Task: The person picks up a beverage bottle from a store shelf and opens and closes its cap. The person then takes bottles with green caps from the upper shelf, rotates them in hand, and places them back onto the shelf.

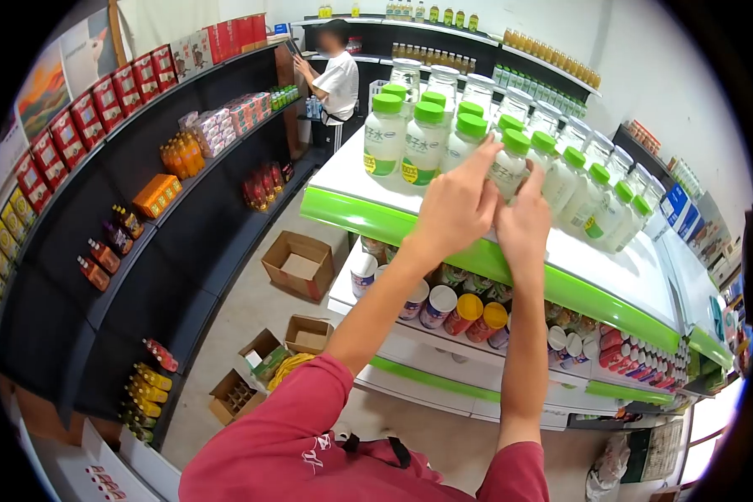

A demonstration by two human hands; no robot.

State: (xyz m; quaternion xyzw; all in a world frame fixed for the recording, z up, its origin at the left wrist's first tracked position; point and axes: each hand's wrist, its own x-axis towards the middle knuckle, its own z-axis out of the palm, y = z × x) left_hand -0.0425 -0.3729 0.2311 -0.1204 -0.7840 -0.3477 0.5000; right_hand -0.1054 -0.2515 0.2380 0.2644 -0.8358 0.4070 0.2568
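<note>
My left hand [460,201] and my right hand [525,222] meet at one green-capped bottle [507,170] in the front row of a white shelf top [343,186]. The fingers of my left hand press against its left side, and those of my right hand are closed against its right side. Similar bottles stand close by: a bottle with a yellow-green label [424,144] to the left and another bottle [567,180] to the right. Behind them rise clear jars with pale lids [479,86]. My hands hide the lower part of the held bottle.
A green strip [360,216] edges the shelf. Below stand cans with white and yellow lids [464,311]. Cardboard boxes [299,264] lie on the floor. A person in a white shirt [340,88] stands by the dark shelving [67,226] at the back left.
</note>
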